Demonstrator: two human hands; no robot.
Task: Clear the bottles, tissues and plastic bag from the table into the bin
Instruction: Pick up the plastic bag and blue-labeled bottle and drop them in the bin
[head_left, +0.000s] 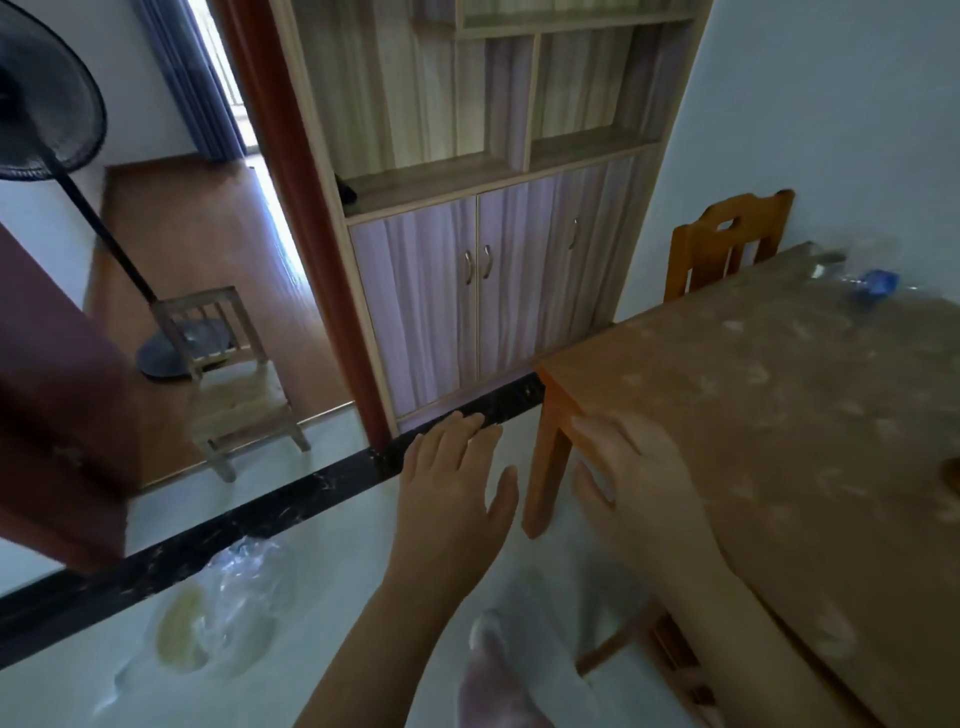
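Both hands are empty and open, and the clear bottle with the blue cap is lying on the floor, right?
Only the bottle's place is wrong. The head view shows the left hand and right hand open and empty, as you say, but the clear bottle with the blue cap is on the table, at its far end.

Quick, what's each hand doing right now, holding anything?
Left hand: open, fingers spread, holding nothing.
Right hand: open, fingers relaxed near the corner of the table, holding nothing.
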